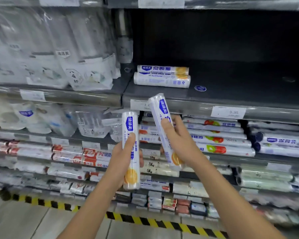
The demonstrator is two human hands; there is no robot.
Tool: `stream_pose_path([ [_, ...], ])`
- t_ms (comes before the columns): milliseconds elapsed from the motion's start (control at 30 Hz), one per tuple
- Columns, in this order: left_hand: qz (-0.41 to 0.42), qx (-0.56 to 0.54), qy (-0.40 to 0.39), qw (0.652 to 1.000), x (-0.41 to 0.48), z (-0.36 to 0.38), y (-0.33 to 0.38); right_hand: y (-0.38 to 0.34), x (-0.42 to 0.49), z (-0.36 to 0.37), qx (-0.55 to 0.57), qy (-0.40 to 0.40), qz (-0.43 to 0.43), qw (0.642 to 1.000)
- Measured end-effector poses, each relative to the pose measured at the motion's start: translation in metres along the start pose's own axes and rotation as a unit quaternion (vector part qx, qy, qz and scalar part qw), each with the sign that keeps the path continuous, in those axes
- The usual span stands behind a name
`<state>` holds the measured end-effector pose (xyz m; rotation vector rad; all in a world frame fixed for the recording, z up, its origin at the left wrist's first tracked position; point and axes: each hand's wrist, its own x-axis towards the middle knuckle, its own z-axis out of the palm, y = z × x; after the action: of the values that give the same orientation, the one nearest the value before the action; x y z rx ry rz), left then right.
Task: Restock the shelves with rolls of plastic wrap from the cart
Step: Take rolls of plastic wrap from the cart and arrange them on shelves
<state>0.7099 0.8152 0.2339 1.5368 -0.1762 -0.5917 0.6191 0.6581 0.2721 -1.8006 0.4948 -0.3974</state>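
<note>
While both arms reach toward the shelving, the left hand (122,157) grips one roll of plastic wrap (130,121) upright, fingers curled round its middle. The right hand (178,137) grasps a second roll (160,109), its top leaning left. Both rolls are held just below the dark shelf (231,94), where two matching rolls (162,75) lie together at the left end.

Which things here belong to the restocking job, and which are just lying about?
Job: left hand gripping left roll; right hand gripping right roll; stacked rolls on the shelf.
Not job: bagged goods; lower rolls; price tag; floor tape.
</note>
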Motion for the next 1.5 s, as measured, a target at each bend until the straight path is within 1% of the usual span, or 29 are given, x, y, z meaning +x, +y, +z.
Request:
stream_pose_path([
  [67,0.013,-0.01,-0.011,1.0,0.009,0.0,0.007,-0.021,0.016,-0.009,-0.066,0.008,-0.028,0.997],
  [133,0.022,-0.023,-0.022,0.999,0.016,0.0,0.012,-0.042,0.034,-0.02,-0.159,0.005,-0.081,0.984],
  [200,0.02,-0.034,-0.027,0.999,0.023,-0.001,0.014,-0.064,0.052,-0.03,-0.266,0.007,-0.13,0.955],
  [300,0.014,-0.046,-0.03,0.998,0.034,-0.003,0.014,-0.086,0.08,-0.04,-0.391,0.023,-0.186,0.901],
  [367,0.014,-0.048,-0.029,0.998,0.039,-0.004,0.014,-0.091,0.099,-0.041,-0.472,0.047,-0.201,0.857],
  [433,0.018,-0.049,-0.027,0.998,0.043,-0.005,0.015,-0.09,0.115,-0.04,-0.518,0.05,-0.21,0.828],
  [500,0.021,-0.052,-0.026,0.998,0.047,-0.006,0.015,-0.082,0.13,-0.036,-0.542,0.033,-0.21,0.813],
  [600,0.022,-0.063,-0.024,0.997,0.052,-0.007,0.016,-0.069,0.142,-0.03,-0.548,0.008,-0.204,0.811],
  [700,0.024,-0.072,-0.022,0.997,0.054,-0.008,0.016,-0.064,0.15,-0.027,-0.557,0.006,-0.21,0.803],
  [833,0.024,-0.082,-0.029,0.996,0.059,-0.009,0.015,-0.066,0.16,-0.027,-0.563,0.001,-0.2,0.802],
  [933,0.022,-0.113,-0.033,0.993,0.06,-0.009,0.016,-0.067,0.167,-0.028,-0.561,0.001,-0.194,0.805],
  [1000,0.022,-0.139,-0.038,0.989,0.061,-0.008,0.018,-0.065,0.168,-0.028,-0.555,0.027,-0.212,0.804],
  [1067,0.028,-0.162,-0.048,0.985,0.062,-0.008,0.02,-0.062,0.161,-0.023,-0.543,0.099,-0.277,0.786],
  [1100,0.034,-0.169,-0.053,0.984,0.062,-0.007,0.021,-0.061,0.153,-0.017,-0.519,0.131,-0.313,0.785],
  [1133,0.041,-0.175,-0.056,0.982,0.061,-0.006,0.022,-0.059,0.142,-0.01,-0.481,0.148,-0.343,0.793],
  [1167,0.049,-0.182,-0.06,0.98,0.06,-0.004,0.023,-0.058,0.13,-0.001,-0.443,0.139,-0.361,0.809],
  [1200,0.056,-0.191,-0.063,0.978,0.059,-0.002,0.024,-0.055,0.119,0.007,-0.408,0.107,-0.362,0.831],
  [1267,0.059,-0.216,-0.07,0.972,0.058,0.002,0.026,-0.049,0.097,0.022,-0.348,0.014,-0.317,0.882],
  [1333,0.053,-0.254,-0.085,0.962,0.059,0.004,0.027,-0.04,0.082,0.032,-0.289,-0.051,-0.265,0.919],
  [1400,0.047,-0.282,-0.101,0.953,0.06,0.005,0.028,-0.032,0.072,0.036,-0.236,-0.082,-0.222,0.943],
  [1500,0.048,-0.277,-0.137,0.95,0.06,0.008,0.027,-0.024,0.065,0.037,-0.212,-0.067,-0.196,0.955],
])
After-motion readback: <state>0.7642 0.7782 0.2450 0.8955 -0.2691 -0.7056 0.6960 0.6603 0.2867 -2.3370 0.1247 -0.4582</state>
